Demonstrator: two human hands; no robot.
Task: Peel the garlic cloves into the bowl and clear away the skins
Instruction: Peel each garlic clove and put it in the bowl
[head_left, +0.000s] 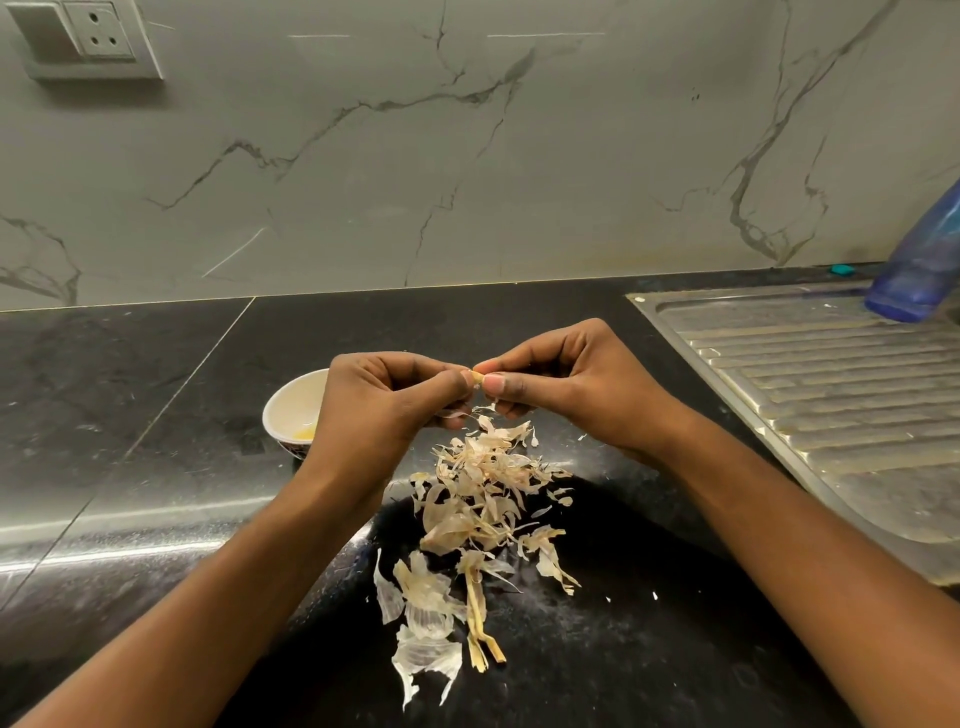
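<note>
One view only, the head camera looking down at a black counter (156, 415).

Surroundings: marble-veined wall (467, 156) across the top of the frame, with a socket plate (96, 28) at upper left. Steel draining board (831, 395) at right, ribbed. A blue bottle (919, 260) at the upper right edge, its base on the board's far corner, leaning in the wide-angle picture. A small teal object (841, 269) lies just behind the board against the wall; too small to identify. Loose garlic skins (483, 499) lie scattered in a long heap from centre frame down towards the bottom edge, between the two forearms and directly below the hands.

Hands: both raised above the counter at centre frame, forearms coming in from the bottom corners. Left hand (384, 400) has its fingers curled and its thumb pressed to a garlic clove (477, 378). Right hand (576, 384) meets it from the other side, thumb and forefinger pinching the same clove, other fingers folded under. Only a small pale tip of the clove shows between the fingertips. A shred of skin hangs just below the fingers.

Container: white bowl (291, 400) at centre left, standing on the counter, its right side hidden behind the left hand. Something pale yellow shows at the bottom; what it is cannot be told.
</note>
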